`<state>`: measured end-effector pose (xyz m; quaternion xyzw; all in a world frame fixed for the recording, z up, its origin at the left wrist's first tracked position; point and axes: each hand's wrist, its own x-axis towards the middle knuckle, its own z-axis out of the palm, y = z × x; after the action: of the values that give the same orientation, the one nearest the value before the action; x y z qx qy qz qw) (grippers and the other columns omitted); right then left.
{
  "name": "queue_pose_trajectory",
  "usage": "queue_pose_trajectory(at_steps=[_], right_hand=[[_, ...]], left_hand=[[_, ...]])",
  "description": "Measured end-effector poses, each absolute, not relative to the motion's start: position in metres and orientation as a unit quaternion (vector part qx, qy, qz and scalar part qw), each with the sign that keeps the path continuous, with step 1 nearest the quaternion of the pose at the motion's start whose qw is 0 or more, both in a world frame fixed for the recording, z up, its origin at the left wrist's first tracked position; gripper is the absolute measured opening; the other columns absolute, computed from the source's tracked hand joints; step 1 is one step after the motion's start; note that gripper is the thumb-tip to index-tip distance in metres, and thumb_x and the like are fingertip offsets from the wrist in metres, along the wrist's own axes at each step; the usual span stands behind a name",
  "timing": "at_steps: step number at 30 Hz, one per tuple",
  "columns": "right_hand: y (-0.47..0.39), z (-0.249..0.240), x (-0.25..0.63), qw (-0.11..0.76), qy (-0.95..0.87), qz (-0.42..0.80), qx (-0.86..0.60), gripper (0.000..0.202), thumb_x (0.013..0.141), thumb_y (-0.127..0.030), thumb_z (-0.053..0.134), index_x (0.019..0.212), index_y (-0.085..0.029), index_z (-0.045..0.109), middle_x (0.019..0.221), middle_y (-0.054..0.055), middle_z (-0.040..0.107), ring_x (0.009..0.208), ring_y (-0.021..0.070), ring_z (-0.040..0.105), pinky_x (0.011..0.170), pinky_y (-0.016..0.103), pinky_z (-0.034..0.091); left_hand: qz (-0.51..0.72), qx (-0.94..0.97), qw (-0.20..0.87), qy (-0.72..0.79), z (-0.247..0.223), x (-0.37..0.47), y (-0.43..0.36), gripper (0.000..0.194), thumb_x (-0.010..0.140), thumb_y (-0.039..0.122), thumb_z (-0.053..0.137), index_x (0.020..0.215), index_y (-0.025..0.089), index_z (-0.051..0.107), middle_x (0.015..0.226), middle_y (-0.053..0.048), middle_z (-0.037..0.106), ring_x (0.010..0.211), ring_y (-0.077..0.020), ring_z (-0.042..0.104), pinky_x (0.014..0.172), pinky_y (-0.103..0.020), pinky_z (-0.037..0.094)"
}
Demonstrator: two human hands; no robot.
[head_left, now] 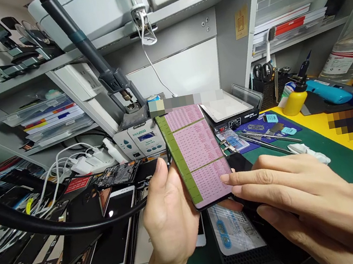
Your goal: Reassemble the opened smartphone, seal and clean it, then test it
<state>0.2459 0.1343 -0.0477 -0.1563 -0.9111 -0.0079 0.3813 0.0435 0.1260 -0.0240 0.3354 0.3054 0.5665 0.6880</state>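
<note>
A phone (pixel 202 159) with a lit screen showing a pink and green table of small text is tilted up at the middle of the head view. My left hand (pixel 170 210) holds it from below and behind, its thumb raised at the left edge. At the phone's lower right corner, my right hand (pixel 304 200) has its index and middle fingertips at the screen edge. These fingers are stretched out, with nothing gripped between them. The text on the screen is too small to read.
Phones and phone parts (pixel 110 239) crowd the left. A soldering station (pixel 145 139) and a flat heating device (pixel 227 109) stand behind. Tweezers (pixel 267 141), a yellow bottle (pixel 294 99) and a blue tool (pixel 331 91) lie right. A black cable (pixel 60 227) crosses the left side.
</note>
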Motion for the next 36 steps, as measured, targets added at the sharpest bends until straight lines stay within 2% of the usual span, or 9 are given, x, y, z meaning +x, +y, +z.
queue_pose_trajectory(at_steps=[13,36], right_hand=[[0.1355,-0.0464,0.2457,0.372,-0.916,-0.008,-0.150,0.038,0.085,-0.009,0.054,0.122,-0.007,0.062,0.120,0.019,0.074,0.077,0.0204,0.068,0.059,0.033,0.053],[0.1349,-0.0448,0.2445,0.371,-0.917,-0.012,-0.147,0.040,0.084,-0.008,0.053,0.123,-0.006,0.061,0.124,0.021,0.072,0.082,0.0216,0.070,0.063,0.034,0.055]], left_hand=[[0.552,0.339,0.698,0.305,-0.0227,0.0414,0.1255,0.066,0.095,0.067,0.033,0.136,0.025,0.062,0.119,-0.008,0.073,0.137,-0.0413,0.049,0.110,-0.060,0.044],[0.563,0.333,0.693,0.302,-0.0212,0.0424,0.1240,0.068,0.096,0.067,0.031,0.134,0.022,0.064,0.118,-0.010,0.073,0.135,-0.0413,0.051,0.110,-0.060,0.044]])
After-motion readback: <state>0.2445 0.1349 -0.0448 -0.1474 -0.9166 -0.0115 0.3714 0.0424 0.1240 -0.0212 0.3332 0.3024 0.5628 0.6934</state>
